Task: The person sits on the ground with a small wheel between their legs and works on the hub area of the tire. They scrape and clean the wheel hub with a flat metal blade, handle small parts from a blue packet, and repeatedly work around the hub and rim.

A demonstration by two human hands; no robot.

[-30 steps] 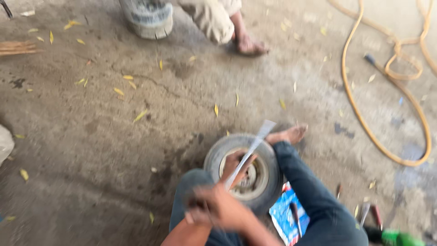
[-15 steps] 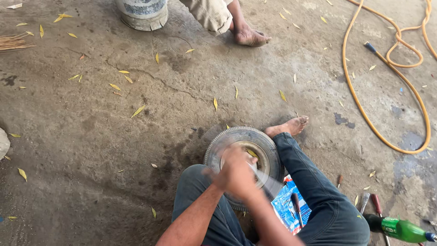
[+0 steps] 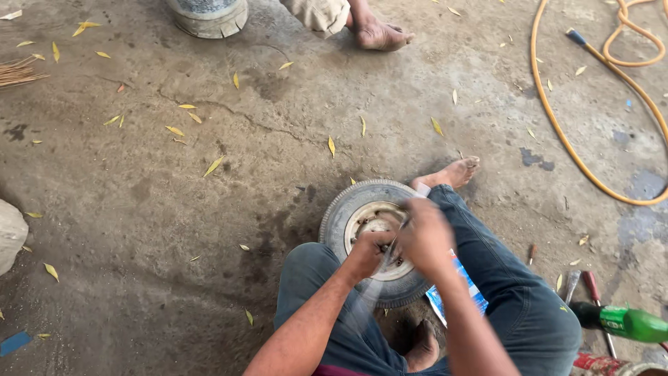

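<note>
A small grey tyre on a pale metal rim, the wheel (image 3: 348, 209), lies flat on the concrete between my legs. My left hand (image 3: 367, 249) rests curled on the rim's centre. Just right of it, my right hand (image 3: 426, 235) is closed on the upper end of a thin metal bar (image 3: 369, 296). The bar is motion-blurred and slants down-left over my left forearm. My bare foot (image 3: 454, 173) lies against the tyre's far right side. The rim's middle is mostly hidden by both hands.
Another person's bare foot (image 3: 379, 33) and a second tyre (image 3: 209, 15) are at the top. An orange hose (image 3: 565, 145) loops at the right. A green bottle (image 3: 630, 323), screwdrivers (image 3: 591, 284) and a blue packet (image 3: 445, 306) lie beside my right leg. Dry leaves litter the floor.
The bar pointed up-right over the wheel a second ago; it now slants down-left. Both hands have moved forward onto the rim. The camera view has shifted closer.
</note>
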